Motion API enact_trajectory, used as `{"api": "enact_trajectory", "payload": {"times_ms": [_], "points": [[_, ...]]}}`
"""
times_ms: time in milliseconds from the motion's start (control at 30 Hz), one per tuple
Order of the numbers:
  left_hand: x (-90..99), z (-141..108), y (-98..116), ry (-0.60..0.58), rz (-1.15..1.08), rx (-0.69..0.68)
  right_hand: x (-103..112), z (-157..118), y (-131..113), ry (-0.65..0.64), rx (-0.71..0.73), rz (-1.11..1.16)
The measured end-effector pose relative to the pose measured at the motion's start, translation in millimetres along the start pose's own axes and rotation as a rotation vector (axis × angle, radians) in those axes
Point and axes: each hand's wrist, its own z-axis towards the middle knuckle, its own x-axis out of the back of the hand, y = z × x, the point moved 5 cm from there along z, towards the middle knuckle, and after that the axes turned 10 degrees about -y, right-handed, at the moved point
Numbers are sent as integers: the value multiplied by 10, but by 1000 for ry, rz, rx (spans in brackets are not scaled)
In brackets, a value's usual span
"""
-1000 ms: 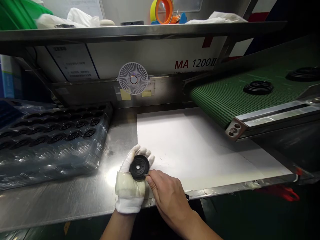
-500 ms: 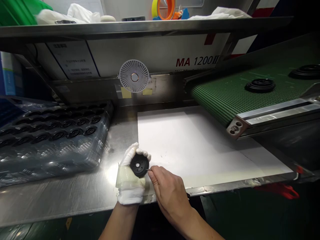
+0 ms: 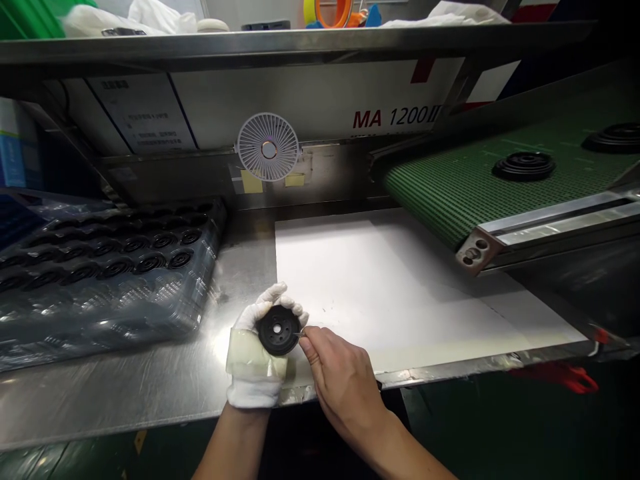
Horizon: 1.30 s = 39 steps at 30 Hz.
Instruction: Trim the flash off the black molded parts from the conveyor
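My left hand [image 3: 257, 350], in a white glove with a yellowish band around it, is closed around a round black plastic part [image 3: 270, 340]. This part has a light hole at its centre and smaller holes around it, and its face is turned up toward me. My bare right hand [image 3: 340, 367] pinches a thin pointed metal tool [image 3: 298, 335], whose tip is at the right rim of the black part. Most of that tool is hidden by my fingers, so its kind does not show. Both hands are over the front edge of the white sheet [image 3: 340, 267].
A clear plastic tray [image 3: 187, 313] with rows of black round parts stands at left. On the right, a green conveyor belt [image 3: 450, 193] carries black ringed parts [image 3: 524, 166]. A small fan [image 3: 269, 148] is at the back, below a metal shelf [image 3: 300, 41].
The black part has turned slightly in my left hand, showing more of its face, and the gloved fingers have opened out a little. My right hand stays at its rim with the tool.
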Motion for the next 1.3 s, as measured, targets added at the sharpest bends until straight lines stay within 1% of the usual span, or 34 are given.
{"api": "enact_trajectory", "payload": {"times_ms": [67, 167, 267, 300, 333, 433, 467, 500, 567, 767, 867, 900, 1000, 1067, 1100, 1167, 1300], "points": [[15, 16, -18, 53, -24, -48, -30, -9, -7, 20, -10, -27], [42, 30, -59, 164, -51, -109, -103, -23, -55, 27, -2, -58], [63, 23, -38, 211, -54, -203, -146, -29, -94, 21, 15, -67], [67, 19, -27, 201, -36, -206, -147, -29, -96, 17, 19, -66], [67, 17, -24, 176, -15, -175, -140, -29, -92, 14, 21, -63], [62, -1, -48, 66, 37, 15, -95, -29, -59, 6, 24, -45], [60, -10, -45, 37, 37, 41, -78, -31, -42, 9, 15, -39], [61, -17, -33, 21, 26, 36, -65, -33, -27, 14, 5, -37], [68, -19, -5, 32, -1, -30, -61, -39, -12, 19, -16, -46], [101, 21, -53, 170, -70, -169, -174, -55, -91, 14, -4, -59], [129, 13, -35, 184, -61, -236, -209, -62, -125, 10, 13, -50], [135, 10, -31, 172, -44, -217, -204, -64, -124, 12, 14, -39], [125, 6, -49, 89, 1, -45, -146, -62, -93, 11, 21, -7], [105, 2, -43, 33, 3, 10, -90, -53, -52, 21, 10, -8], [97, 2, -32, 22, 7, 1, -67, -48, -30, 30, -3, -15], [89, 8, -14, 36, 26, -52, -50, -38, 0, 36, -26, -33], [100, 23, -45, 143, 33, -141, -125, -37, -28, 20, -18, -63]]}}
